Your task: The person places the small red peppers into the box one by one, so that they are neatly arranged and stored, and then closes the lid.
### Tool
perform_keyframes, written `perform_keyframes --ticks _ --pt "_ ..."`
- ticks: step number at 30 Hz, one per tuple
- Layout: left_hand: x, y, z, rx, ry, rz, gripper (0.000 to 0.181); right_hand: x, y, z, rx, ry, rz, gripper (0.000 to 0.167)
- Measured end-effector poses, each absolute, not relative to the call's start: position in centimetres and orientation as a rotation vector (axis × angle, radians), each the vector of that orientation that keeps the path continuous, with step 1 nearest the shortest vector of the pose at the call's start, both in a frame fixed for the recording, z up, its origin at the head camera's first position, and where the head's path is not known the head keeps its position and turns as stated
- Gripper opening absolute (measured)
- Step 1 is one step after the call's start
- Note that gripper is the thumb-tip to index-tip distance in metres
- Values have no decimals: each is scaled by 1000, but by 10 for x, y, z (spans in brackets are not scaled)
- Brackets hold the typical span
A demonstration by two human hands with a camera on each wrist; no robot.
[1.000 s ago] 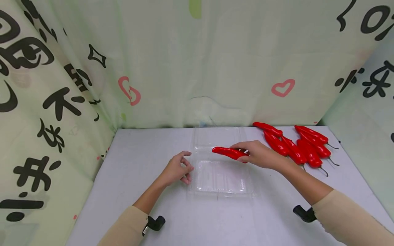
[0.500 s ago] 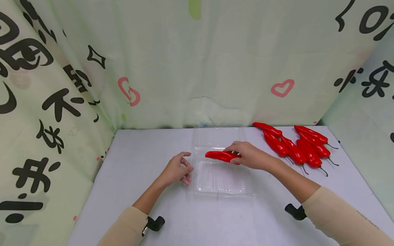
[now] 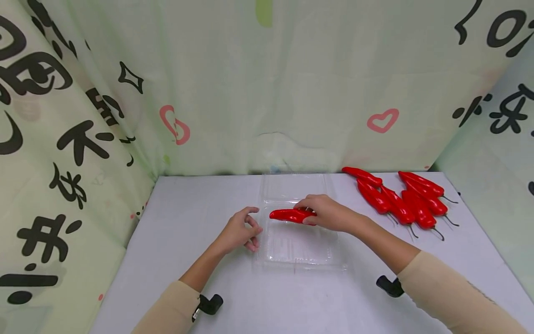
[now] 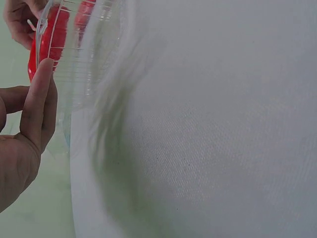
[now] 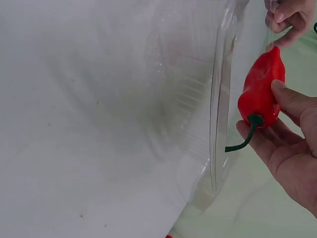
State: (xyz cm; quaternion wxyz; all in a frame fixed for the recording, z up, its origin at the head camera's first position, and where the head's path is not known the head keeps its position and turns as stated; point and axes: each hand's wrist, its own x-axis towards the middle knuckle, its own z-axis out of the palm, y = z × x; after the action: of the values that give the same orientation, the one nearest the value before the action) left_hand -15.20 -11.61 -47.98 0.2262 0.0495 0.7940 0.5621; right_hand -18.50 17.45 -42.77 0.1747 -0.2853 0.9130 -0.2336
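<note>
From my end, the right hand [image 3: 325, 213] has its thumb and fingers clamped on a glossy red, tapering pepper with a thin green stem [image 3: 288, 215]. I have that pepper lying nearly level over a clear, ribbed plastic clamshell box [image 3: 300, 248], near the fold between base and lid; I cannot tell whether it touches the plastic. The box lies open, its lid [image 3: 296, 188] at the far edge of the white-topped desk [image 3: 187, 204], its base toward the near edge.

The left hand [image 3: 241, 230] is at the box's left edge, fingers loosely bent and partly apart, gripping nothing that I can make out. My left wrist view puts a fingertip against the clear wall, though I cannot tell whether it presses.

Toward the desk's far right corner I see a loose cluster of matching red peppers [image 3: 398, 204], stems mostly pointing to the near right.
</note>
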Motion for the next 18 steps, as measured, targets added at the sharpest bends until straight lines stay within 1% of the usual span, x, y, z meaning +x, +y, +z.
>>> perform_keyframes --ticks 11,18 --pt "-152 -116 -479 133 2211 1529 64 -181 171 -443 -753 2605 -695 39" --pt "-151 -116 -480 143 2205 1532 63 -176 170 -450 -744 2636 -633 39"
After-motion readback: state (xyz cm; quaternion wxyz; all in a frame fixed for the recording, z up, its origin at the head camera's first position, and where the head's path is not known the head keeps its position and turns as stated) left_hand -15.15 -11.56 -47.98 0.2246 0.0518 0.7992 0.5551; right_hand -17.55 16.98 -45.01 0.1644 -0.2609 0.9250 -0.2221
